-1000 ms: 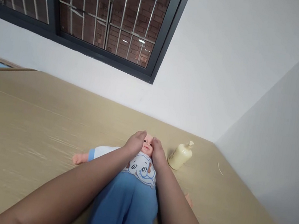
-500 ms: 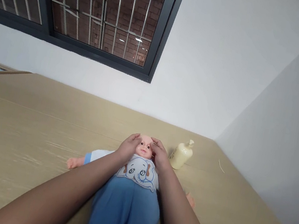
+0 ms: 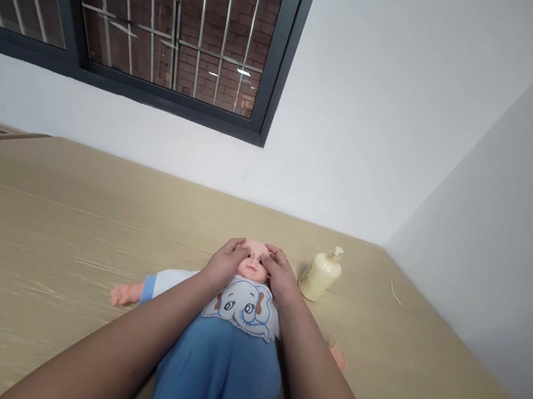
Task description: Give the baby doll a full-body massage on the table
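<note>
A baby doll (image 3: 251,270) lies on its back on the wooden tabletop, its head toward the wall. It wears a white top with an elephant patch (image 3: 242,307) and blue trousers (image 3: 218,374). My left hand (image 3: 224,264) cups the left side of the doll's head, the thumb resting near one eye. Around the opposite side curves my right hand (image 3: 281,274), its thumb by the other eye. Both hands touch the head, and their fingertips reach the forehead and crown. My forearms cover parts of the doll's sleeves.
Just right of my right hand stands a cream pump bottle (image 3: 321,277). A thin pale strip (image 3: 396,293) lies farther right on the tabletop (image 3: 66,215). White walls meet at the table's far right corner, and a dark-framed barred window (image 3: 184,18) is above.
My thumbs have slid inward over the doll's face, closer to its eyes. The whole view has shifted slightly; the doll and bottle keep their places on the table.
</note>
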A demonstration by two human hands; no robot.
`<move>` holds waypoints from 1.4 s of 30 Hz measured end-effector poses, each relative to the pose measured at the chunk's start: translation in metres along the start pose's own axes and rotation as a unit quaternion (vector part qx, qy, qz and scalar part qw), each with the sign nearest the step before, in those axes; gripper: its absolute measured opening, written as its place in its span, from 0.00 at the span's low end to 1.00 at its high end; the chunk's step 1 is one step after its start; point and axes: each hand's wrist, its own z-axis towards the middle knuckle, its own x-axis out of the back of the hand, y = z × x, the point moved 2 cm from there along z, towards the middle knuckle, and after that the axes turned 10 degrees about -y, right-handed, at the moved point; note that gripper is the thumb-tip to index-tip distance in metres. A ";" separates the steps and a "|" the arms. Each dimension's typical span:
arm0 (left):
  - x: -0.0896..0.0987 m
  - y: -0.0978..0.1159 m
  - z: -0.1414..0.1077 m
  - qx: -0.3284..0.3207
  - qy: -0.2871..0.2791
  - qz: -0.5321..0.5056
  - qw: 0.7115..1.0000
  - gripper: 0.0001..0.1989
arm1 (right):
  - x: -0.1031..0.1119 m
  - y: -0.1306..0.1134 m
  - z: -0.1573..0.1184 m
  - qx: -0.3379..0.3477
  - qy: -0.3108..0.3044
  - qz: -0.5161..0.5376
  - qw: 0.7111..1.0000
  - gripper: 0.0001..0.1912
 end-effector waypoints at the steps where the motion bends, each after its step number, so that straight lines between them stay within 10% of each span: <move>1: 0.000 0.001 0.001 -0.001 0.002 0.011 1.000 0.23 | 0.000 0.001 0.001 0.004 -0.001 -0.005 1.000 0.27; 42: 0.001 0.004 0.006 0.011 -0.025 -0.068 0.997 0.29 | -0.002 0.005 0.009 0.010 0.005 0.035 0.999 0.27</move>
